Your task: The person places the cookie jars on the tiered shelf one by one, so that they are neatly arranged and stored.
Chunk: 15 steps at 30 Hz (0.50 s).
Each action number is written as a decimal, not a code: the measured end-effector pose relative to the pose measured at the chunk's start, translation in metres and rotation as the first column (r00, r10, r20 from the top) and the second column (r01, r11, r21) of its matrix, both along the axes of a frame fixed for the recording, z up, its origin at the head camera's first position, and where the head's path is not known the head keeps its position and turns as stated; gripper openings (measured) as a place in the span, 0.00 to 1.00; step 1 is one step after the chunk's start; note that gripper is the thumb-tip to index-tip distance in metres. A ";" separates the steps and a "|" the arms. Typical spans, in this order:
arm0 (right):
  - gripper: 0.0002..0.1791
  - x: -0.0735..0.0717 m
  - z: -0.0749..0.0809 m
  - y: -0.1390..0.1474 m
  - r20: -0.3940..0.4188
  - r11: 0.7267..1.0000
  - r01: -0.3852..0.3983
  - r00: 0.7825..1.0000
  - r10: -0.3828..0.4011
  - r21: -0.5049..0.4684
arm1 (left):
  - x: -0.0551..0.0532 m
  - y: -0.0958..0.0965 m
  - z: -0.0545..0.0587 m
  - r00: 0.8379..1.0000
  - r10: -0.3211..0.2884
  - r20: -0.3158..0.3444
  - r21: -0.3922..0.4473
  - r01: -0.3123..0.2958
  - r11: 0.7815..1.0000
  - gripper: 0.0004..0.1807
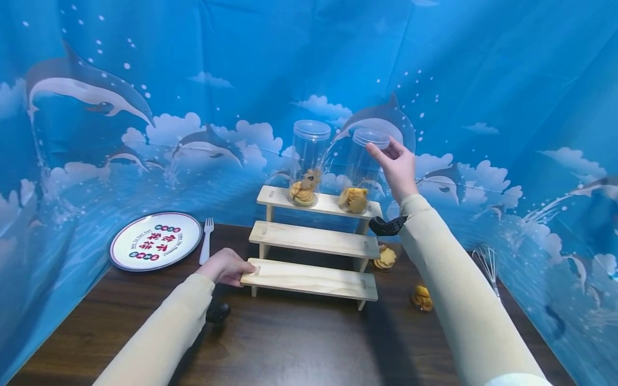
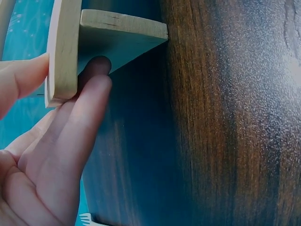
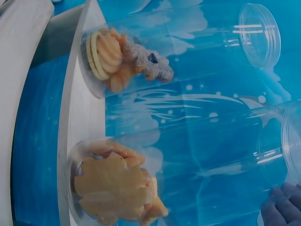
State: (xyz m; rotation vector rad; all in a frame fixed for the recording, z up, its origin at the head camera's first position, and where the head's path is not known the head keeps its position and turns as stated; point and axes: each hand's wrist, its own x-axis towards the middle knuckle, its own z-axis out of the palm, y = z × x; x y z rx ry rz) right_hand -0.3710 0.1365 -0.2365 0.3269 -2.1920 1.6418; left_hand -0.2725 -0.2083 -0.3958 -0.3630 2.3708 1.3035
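Observation:
A three-tier wooden stand [image 1: 309,238] is on the dark table. My left hand [image 1: 226,265] pinches the left end of its lowest shelf, thumb on top and fingers underneath, as the left wrist view shows [image 2: 61,136]. On the top shelf, toward the right end, stands a tall clear jar [image 1: 354,198] with cookies at its bottom. My right hand [image 1: 399,167] grips this jar at its clear lid [image 1: 370,138]; only some fingertips [image 3: 284,207] show in the right wrist view. To its left, a second lidded jar [image 1: 304,193] of cookies stands upright on the same shelf.
Right of the stand are more cookies [image 1: 385,258] and, closer to me, a small group of cookies [image 1: 422,298], partly behind my right arm. A whisk [image 1: 487,265] lies at far right. A white plate [image 1: 156,241] and fork [image 1: 206,241] are at left.

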 end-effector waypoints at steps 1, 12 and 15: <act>0.45 0.001 0.000 0.001 0.002 1.000 -0.001 1.000 0.001 0.005 | 0.000 0.001 0.000 1.000 0.001 -0.001 -0.001 -0.001 1.000 0.19; 0.45 0.006 -0.001 0.014 0.004 0.998 -0.040 0.999 0.040 0.045 | -0.001 0.000 -0.003 1.000 0.007 0.003 -0.003 -0.007 1.000 0.20; 0.44 0.010 -0.003 0.020 -0.003 0.998 -0.051 0.999 0.051 0.036 | 0.000 -0.001 -0.003 1.000 0.014 0.008 0.016 -0.014 1.000 0.21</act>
